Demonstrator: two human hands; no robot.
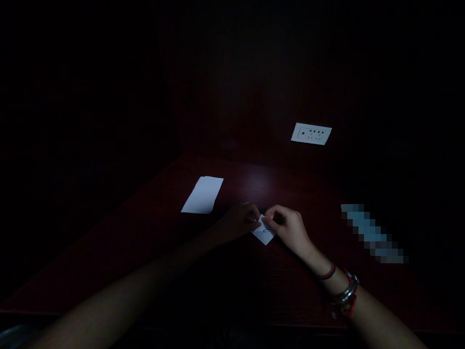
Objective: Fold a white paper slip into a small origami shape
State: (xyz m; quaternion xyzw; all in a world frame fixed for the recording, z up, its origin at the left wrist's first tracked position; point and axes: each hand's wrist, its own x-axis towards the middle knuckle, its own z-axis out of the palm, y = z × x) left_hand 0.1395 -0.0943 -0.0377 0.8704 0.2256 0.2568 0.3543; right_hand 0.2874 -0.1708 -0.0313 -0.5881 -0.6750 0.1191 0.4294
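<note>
A small piece of folded white paper (pixel 265 236) is between my hands, its lower corner pointing toward me. Dark creases or edges run across its middle. My left hand (pixel 244 219) pinches its left side, with the thumb on top. On the other side my right hand (pixel 288 227) grips the paper between thumb and curled fingers. Bracelets and a metal bangle (pixel 348 293) circle the right wrist. Both hands are close together just above or on the dark red table, and the fingers hide the paper's upper edges.
White paper sheets (pixel 204 195) lie stacked on the table (pixel 152 232), beyond my left forearm. A white socket panel (pixel 311 134) is on the dark back wall. To the right lies a pixelated bluish strip (pixel 372 233) whose kind I cannot make out. The surroundings are very dark.
</note>
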